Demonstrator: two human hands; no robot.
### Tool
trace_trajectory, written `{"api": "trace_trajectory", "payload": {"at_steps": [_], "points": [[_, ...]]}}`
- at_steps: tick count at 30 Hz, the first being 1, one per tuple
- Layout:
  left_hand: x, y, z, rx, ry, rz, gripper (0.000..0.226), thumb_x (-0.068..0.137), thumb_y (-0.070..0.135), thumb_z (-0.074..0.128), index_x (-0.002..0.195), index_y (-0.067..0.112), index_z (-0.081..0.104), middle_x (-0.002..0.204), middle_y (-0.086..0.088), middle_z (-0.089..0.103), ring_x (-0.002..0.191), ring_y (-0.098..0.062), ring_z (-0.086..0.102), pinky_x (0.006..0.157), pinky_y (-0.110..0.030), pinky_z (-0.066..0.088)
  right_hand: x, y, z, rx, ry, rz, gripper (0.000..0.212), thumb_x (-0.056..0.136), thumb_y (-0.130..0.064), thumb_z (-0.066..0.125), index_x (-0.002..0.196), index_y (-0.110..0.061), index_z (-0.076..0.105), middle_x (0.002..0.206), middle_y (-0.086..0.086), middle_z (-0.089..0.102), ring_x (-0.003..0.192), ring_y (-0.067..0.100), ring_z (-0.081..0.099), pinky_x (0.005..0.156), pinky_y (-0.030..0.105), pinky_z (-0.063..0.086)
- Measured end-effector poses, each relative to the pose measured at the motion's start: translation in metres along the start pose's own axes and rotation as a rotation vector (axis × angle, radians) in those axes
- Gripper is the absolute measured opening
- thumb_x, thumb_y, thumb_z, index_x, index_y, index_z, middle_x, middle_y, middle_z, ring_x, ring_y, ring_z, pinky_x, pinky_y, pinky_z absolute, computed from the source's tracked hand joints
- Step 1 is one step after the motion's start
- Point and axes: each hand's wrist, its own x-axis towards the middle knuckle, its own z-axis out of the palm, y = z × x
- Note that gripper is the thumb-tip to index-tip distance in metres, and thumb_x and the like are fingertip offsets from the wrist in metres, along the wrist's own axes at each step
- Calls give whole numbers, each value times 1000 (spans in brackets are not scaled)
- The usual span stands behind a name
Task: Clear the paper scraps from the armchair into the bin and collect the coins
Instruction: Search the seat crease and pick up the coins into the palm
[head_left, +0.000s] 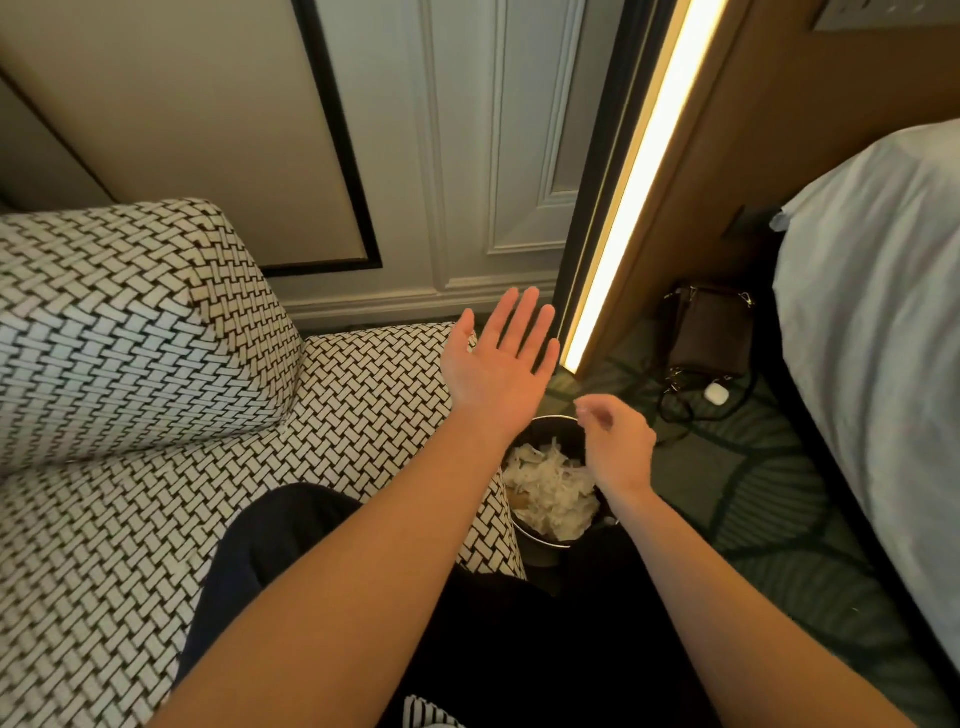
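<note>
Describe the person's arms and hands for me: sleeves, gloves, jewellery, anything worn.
The left hand and right hand are ungloved, with no rings, watch or bracelets showing. The left forearm and right forearm are bare, no sleeves in view. Dark trousers cover the lap; a bit of black-and-white striped fabric shows at the bottom edge.

Brown bag (709, 332) on carpet (769, 467), white case (717, 392) beside; bed (883, 312) right.

Left forearm bare, reaching forward; left hand (498, 358) palm up, fingers straight and slightly spread. Right forearm bare; right hand (618, 447) lower, back towards camera, fingers curled towards thumb. Motion-blurred; any hold not discernible.
</note>
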Motion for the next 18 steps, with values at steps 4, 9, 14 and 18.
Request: {"api": "trace_trajectory", "payload": {"at_steps": [4,9,14,18], "points": [[-14,18,-10,19,-173,-48,56,94,51,28,127,15,55,133,-7,56,125,-26,47,110,-43,26,10,13,0,-228,-446,164,44,98,-8,42,142,-10,41,147,9,41,135,24,37,108,31,31],[-25,39,-20,10,-241,-31,59,93,53,28,136,17,47,140,-6,50,134,-25,39,114,-44,21,11,0,0,-209,-486,200,40,103,-18,33,140,-6,41,145,7,39,126,25,46,82,24,44],[-39,69,-37,-62,-163,-10,55,96,48,25,131,13,50,131,-9,57,133,-23,38,113,-43,21,0,-34,11,-171,-372,70,39,100,-24,39,135,-9,49,136,7,52,125,22,47,99,28,34],[-64,112,-57,-21,123,10,43,100,35,29,122,10,56,118,-6,64,121,-22,51,99,-38,37,-18,-81,37,-78,-476,-84,32,97,-25,49,124,-12,58,119,-4,60,106,8,54,81,16,39]]}}
